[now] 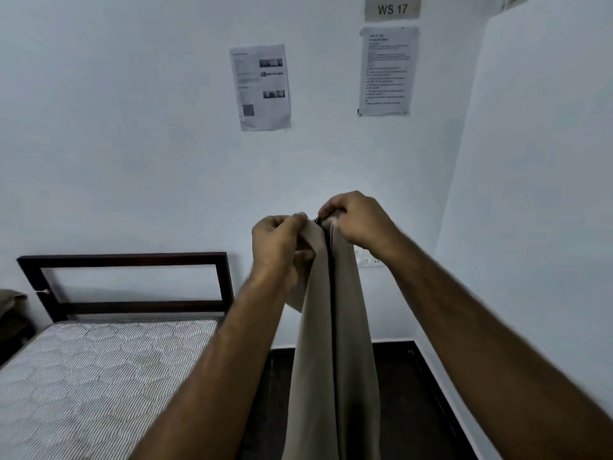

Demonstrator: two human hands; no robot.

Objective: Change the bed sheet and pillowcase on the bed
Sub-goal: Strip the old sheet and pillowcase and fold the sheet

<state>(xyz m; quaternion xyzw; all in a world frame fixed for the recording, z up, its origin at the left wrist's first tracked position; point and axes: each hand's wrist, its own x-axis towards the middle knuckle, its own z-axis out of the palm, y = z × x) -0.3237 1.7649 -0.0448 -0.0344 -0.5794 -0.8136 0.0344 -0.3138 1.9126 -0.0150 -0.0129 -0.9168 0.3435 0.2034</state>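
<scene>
A beige bed sheet (335,343) hangs straight down in front of me in long folds, with a dark line running down its middle. My left hand (280,242) grips its top edge on the left. My right hand (356,219) grips the top edge just beside it, the two hands almost touching at chest height. The bare quilted mattress (99,376) lies at the lower left, with nothing on it. Its dark wooden headboard (129,283) stands against the wall. The sheet's lower end runs out of view.
A white wall faces me with two taped paper notices (260,88) and a "WS 17" sign (392,8). A white cabinet side (530,194) rises on the right. Dark floor (408,376) lies between bed and cabinet. A dark object (11,310) sits at the far left edge.
</scene>
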